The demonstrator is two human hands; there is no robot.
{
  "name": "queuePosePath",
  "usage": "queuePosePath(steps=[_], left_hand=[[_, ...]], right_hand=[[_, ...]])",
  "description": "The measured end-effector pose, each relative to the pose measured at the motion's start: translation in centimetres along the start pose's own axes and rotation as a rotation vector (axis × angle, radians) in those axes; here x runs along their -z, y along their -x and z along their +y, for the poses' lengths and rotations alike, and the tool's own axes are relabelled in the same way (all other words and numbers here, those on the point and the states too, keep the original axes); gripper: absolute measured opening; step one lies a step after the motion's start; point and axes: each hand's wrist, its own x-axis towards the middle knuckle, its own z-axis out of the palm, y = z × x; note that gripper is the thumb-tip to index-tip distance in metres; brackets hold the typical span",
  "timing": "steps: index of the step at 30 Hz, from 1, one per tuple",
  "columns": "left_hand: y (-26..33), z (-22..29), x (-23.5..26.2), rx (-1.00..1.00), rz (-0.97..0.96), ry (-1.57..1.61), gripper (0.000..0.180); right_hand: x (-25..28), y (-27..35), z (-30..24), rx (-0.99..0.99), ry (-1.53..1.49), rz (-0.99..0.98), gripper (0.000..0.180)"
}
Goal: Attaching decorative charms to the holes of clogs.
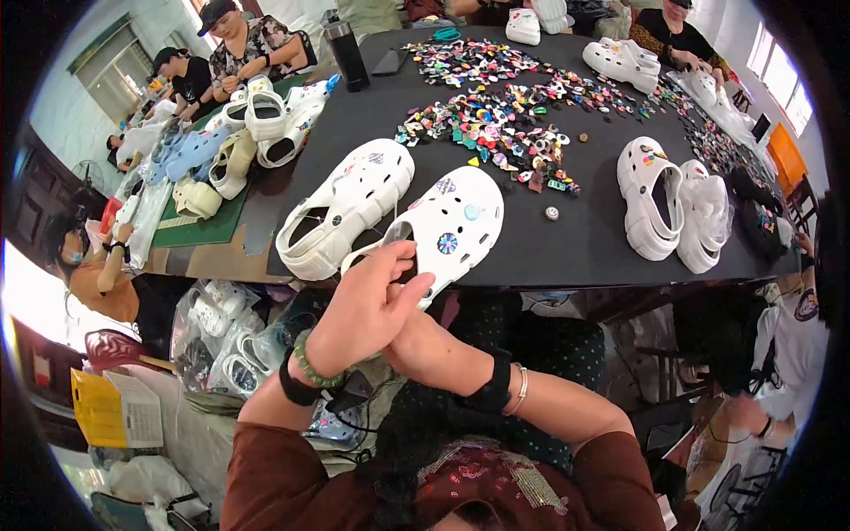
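A white clog [469, 212] with several charms on its top, one a dark blue round charm [447, 243], is tilted at the table's front edge. My left hand [359, 296] is closed at the clog's opening, its fingers curled at the rim and its thumb against the side. My right hand [409, 341] reaches across beneath the left one; its fingers are hidden behind the left hand and the shoe. Beside this clog, on the left, rests a second white clog [350, 208] with charms on its toe. A small round charm [552, 213] lies on the table to the right.
Loose colourful charms [496, 133] spread over the black table [549, 257]. Another pair of white clogs [651, 199] stands at right, a dark bottle [345, 53] at the back. More clogs [199, 155] crowd the left table. Co-workers [248, 44] sit around. Bagged clogs [221, 319] lie below.
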Motion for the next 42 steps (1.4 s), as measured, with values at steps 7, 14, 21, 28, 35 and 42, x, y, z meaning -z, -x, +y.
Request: queuePosePath(steps=[7,14,21,28,35,42], left_hand=[[-1.5,-1.6,-0.8,0.345,-0.019,0.441,0.033],[-2.4,-1.2,-1.1,0.404,-0.051,0.951,0.042],[-5.1,-2.2,-1.7,0.544,0.057,0.918,0.051],[-6.5,-2.1,-2.3,0.561,0.117,0.704,0.047],[-7.2,-2.0,-4.1,0.332,0.048,1.054,0.034],[-8.1,-1.7,-3.9,0.495,-0.062,1.416,0.032]], right_hand=[[1.3,1.5,-1.4,0.052,0.472,-0.255,0.039],[1.9,2.4,-1.0,0.106,0.424,-0.303,0.036],[4.9,3.6,-1.2,0.186,0.129,-0.358,0.012],[14.2,3.9,0.3,-0.117,0.431,0.173,0.025],[20.0,6.5,4.9,-0.471,0.629,0.349,0.021],[22.0,7.4,8.3,-0.628,0.713,0.244,0.019]])
